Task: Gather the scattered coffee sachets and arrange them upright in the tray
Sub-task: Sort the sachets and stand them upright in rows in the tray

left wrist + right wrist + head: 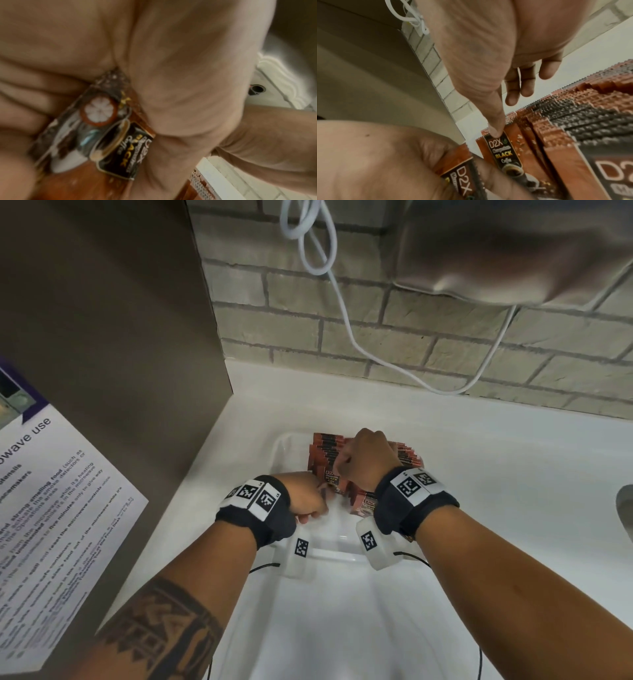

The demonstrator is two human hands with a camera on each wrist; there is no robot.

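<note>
We see a white desk [479, 460] running along a brick wall [445, 330], with a brown cabinet side [120, 320] rising at its left end and a printed notice [51, 508] stuck on that. A white cable [346, 313] hangs down the wall behind the tray. The white tray [342, 604] sits on the desk just beside the cabinet. At the tray's far end stands a packed row of coffee sachets [329, 450], copper and black, upright on edge. Our right hand [366, 458] rests over the top of that row; from the right wrist view its thumb presses the upper edge of the nearest sachet and the other fingers [546, 70] hang loosely straight above the row. Our left hand [306, 496] is at the near side of the row, inside the tray, its fingers curled round a single sachet [109, 129] printed with a cup and "BLACK", gripping it against the palm.
</note>
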